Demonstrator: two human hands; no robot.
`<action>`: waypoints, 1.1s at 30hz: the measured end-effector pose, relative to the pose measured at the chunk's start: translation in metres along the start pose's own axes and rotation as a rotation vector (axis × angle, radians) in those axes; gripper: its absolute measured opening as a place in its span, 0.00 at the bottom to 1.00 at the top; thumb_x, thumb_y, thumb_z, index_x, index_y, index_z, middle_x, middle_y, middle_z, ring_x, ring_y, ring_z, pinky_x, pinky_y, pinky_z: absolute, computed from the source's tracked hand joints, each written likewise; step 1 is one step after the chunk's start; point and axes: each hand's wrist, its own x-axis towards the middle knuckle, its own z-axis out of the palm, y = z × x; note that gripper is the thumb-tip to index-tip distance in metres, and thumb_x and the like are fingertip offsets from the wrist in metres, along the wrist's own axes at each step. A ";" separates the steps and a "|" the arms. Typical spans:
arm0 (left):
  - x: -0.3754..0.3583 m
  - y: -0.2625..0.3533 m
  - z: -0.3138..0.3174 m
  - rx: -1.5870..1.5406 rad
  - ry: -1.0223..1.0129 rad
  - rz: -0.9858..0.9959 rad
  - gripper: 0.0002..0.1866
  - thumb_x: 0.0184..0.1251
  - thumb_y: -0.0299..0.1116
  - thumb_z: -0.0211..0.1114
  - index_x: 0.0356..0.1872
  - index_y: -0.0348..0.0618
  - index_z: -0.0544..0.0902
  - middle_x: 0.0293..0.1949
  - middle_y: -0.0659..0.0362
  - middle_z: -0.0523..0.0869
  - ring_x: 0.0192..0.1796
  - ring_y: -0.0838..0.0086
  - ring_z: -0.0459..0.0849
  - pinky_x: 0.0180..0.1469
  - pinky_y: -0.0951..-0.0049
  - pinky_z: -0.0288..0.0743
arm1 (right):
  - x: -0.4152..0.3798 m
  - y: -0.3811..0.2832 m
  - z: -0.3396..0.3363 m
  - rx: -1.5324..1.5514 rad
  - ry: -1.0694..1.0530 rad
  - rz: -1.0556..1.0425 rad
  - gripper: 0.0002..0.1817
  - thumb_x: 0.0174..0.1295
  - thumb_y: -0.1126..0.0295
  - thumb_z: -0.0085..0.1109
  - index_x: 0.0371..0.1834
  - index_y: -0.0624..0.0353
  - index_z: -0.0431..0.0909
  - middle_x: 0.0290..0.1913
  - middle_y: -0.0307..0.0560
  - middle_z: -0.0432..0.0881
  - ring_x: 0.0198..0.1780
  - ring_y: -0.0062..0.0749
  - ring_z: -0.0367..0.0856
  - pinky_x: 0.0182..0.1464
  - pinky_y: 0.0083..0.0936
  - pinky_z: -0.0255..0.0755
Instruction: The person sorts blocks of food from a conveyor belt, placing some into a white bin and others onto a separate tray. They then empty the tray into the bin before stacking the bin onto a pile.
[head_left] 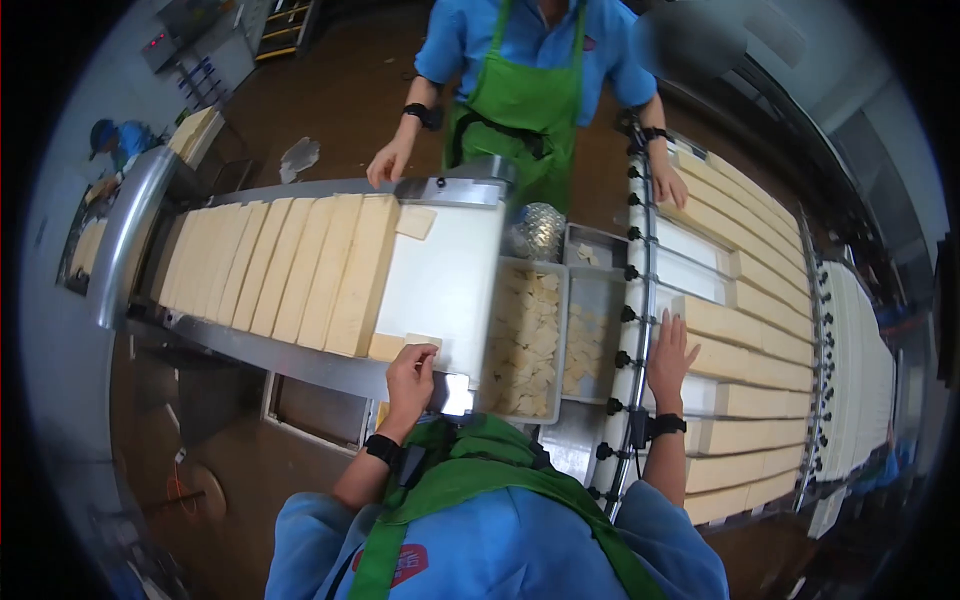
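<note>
My left hand (409, 388) is closed, fingers curled together at the near edge of the white belt (440, 270). Its fingertips meet a pale square biscuit (424, 341); whether they grip it is hidden. Just left of that hand, another biscuit (386, 346) lies by the end of the long biscuit rows (300, 260), which stand packed on edge. On the right, my right hand (669, 362) is open with fingers extended, resting at the end of a biscuit row (740, 360) in the channelled rack (700, 262).
Between the two lines sit a bin of broken biscuit pieces (527, 345) and a grey tray (592, 330) with more pieces. Opposite me a co-worker in a green apron (525, 90) has one hand (390, 160) by the belt, the other (669, 183) at the rack. A metal rail (650, 270) edges the rack.
</note>
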 end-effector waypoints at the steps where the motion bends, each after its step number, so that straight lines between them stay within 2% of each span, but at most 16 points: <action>1: 0.000 -0.005 -0.005 -0.005 0.028 -0.011 0.07 0.71 0.20 0.64 0.46 0.37 0.87 0.42 0.51 0.89 0.41 0.61 0.90 0.44 0.67 0.84 | -0.001 0.005 0.009 -0.045 0.013 -0.002 0.42 0.70 0.64 0.61 0.86 0.39 0.54 0.84 0.49 0.60 0.85 0.47 0.54 0.77 0.78 0.41; 4: -0.004 -0.018 -0.024 -0.021 0.210 -0.104 0.08 0.74 0.23 0.64 0.48 0.36 0.88 0.45 0.52 0.90 0.46 0.67 0.90 0.47 0.70 0.84 | -0.003 -0.006 0.013 -0.136 0.106 0.021 0.38 0.74 0.63 0.59 0.86 0.43 0.56 0.83 0.53 0.60 0.85 0.50 0.54 0.79 0.76 0.39; 6: -0.009 -0.029 -0.046 0.021 0.309 -0.170 0.10 0.74 0.25 0.64 0.53 0.37 0.86 0.46 0.51 0.87 0.46 0.67 0.87 0.49 0.68 0.83 | -0.001 -0.036 -0.001 -0.060 0.136 -0.004 0.38 0.73 0.63 0.59 0.85 0.45 0.57 0.83 0.55 0.61 0.85 0.52 0.55 0.79 0.74 0.40; 8: -0.012 -0.046 -0.057 0.083 0.545 -0.366 0.16 0.74 0.26 0.64 0.60 0.38 0.81 0.52 0.51 0.80 0.47 0.67 0.82 0.52 0.67 0.80 | 0.012 -0.082 -0.021 0.003 0.165 -0.009 0.38 0.72 0.63 0.60 0.85 0.48 0.59 0.82 0.57 0.61 0.84 0.54 0.56 0.80 0.71 0.41; 9: -0.014 -0.067 -0.063 0.082 0.583 -0.371 0.23 0.72 0.28 0.64 0.67 0.39 0.75 0.58 0.49 0.71 0.48 0.66 0.77 0.55 0.66 0.77 | 0.016 -0.115 -0.032 0.113 0.165 -0.132 0.35 0.73 0.64 0.58 0.83 0.51 0.61 0.80 0.58 0.65 0.83 0.53 0.58 0.80 0.66 0.43; 11: -0.018 -0.100 -0.070 0.162 0.622 -0.409 0.25 0.72 0.29 0.65 0.68 0.39 0.74 0.60 0.47 0.69 0.49 0.65 0.76 0.55 0.65 0.76 | 0.021 -0.176 -0.027 0.350 0.201 -0.352 0.30 0.70 0.69 0.58 0.76 0.59 0.69 0.75 0.60 0.71 0.79 0.54 0.63 0.79 0.57 0.49; 13: -0.012 -0.119 -0.076 0.241 0.648 -0.444 0.27 0.71 0.30 0.66 0.69 0.38 0.72 0.62 0.46 0.67 0.49 0.65 0.76 0.56 0.64 0.76 | 0.030 -0.248 -0.036 0.453 0.149 -0.625 0.28 0.68 0.70 0.59 0.72 0.61 0.72 0.75 0.60 0.71 0.77 0.55 0.66 0.78 0.55 0.53; 16: 0.004 -0.130 -0.087 0.283 0.668 -0.462 0.30 0.69 0.32 0.69 0.70 0.38 0.71 0.62 0.43 0.66 0.52 0.60 0.76 0.59 0.60 0.75 | 0.050 -0.363 -0.047 0.693 -0.117 -0.821 0.28 0.67 0.71 0.61 0.70 0.66 0.73 0.70 0.64 0.75 0.73 0.60 0.69 0.76 0.48 0.60; 18: 0.018 -0.119 -0.097 0.220 0.617 -0.466 0.35 0.65 0.31 0.72 0.71 0.34 0.68 0.64 0.38 0.63 0.66 0.43 0.71 0.71 0.53 0.66 | 0.061 -0.430 -0.032 0.775 -0.109 -0.969 0.29 0.67 0.71 0.61 0.70 0.70 0.71 0.69 0.66 0.74 0.72 0.61 0.70 0.75 0.48 0.62; 19: 0.024 -0.116 -0.101 0.218 0.619 -0.466 0.35 0.65 0.31 0.72 0.71 0.34 0.68 0.64 0.38 0.63 0.66 0.43 0.71 0.71 0.53 0.66 | 0.065 -0.461 -0.039 0.768 -0.141 -0.998 0.31 0.66 0.71 0.63 0.71 0.71 0.69 0.70 0.67 0.73 0.72 0.61 0.69 0.75 0.47 0.63; 23: 0.041 -0.101 -0.120 0.236 0.496 -0.407 0.37 0.63 0.32 0.74 0.71 0.32 0.68 0.62 0.38 0.63 0.63 0.40 0.74 0.66 0.52 0.72 | 0.085 -0.562 -0.013 0.669 -0.136 -1.015 0.34 0.64 0.68 0.67 0.71 0.75 0.69 0.65 0.67 0.75 0.68 0.60 0.71 0.72 0.47 0.66; 26: 0.043 -0.103 -0.126 0.273 0.446 -0.376 0.38 0.62 0.32 0.76 0.71 0.33 0.68 0.60 0.38 0.64 0.58 0.40 0.76 0.61 0.51 0.76 | 0.103 -0.611 0.010 0.469 -0.098 -0.942 0.28 0.64 0.69 0.64 0.64 0.76 0.75 0.58 0.63 0.78 0.60 0.56 0.75 0.69 0.46 0.67; 28: 0.044 -0.098 -0.126 0.194 0.382 -0.418 0.39 0.60 0.32 0.77 0.71 0.33 0.68 0.59 0.39 0.65 0.58 0.40 0.76 0.60 0.51 0.77 | 0.120 -0.633 0.035 0.147 -0.055 -0.915 0.20 0.63 0.70 0.61 0.55 0.72 0.81 0.51 0.56 0.80 0.57 0.50 0.75 0.66 0.42 0.65; 29: 0.045 -0.094 -0.129 0.177 0.375 -0.434 0.40 0.59 0.33 0.78 0.71 0.33 0.68 0.59 0.39 0.65 0.58 0.41 0.76 0.59 0.51 0.77 | 0.128 -0.642 0.062 0.052 0.000 -0.897 0.26 0.60 0.59 0.69 0.55 0.68 0.80 0.52 0.53 0.80 0.59 0.46 0.74 0.67 0.40 0.65; 32: 0.047 -0.089 -0.134 0.224 0.323 -0.458 0.41 0.60 0.33 0.79 0.72 0.34 0.67 0.59 0.39 0.65 0.59 0.41 0.76 0.58 0.50 0.77 | 0.143 -0.651 0.083 -0.089 0.007 -0.836 0.26 0.62 0.56 0.69 0.54 0.67 0.81 0.52 0.53 0.80 0.60 0.46 0.74 0.66 0.40 0.65; 33: 0.047 -0.091 -0.134 0.214 0.312 -0.461 0.43 0.59 0.34 0.79 0.73 0.35 0.66 0.59 0.40 0.65 0.58 0.41 0.76 0.58 0.50 0.78 | 0.145 -0.650 0.079 -0.003 -0.004 -0.800 0.26 0.63 0.54 0.69 0.53 0.66 0.81 0.52 0.53 0.80 0.59 0.46 0.75 0.66 0.41 0.66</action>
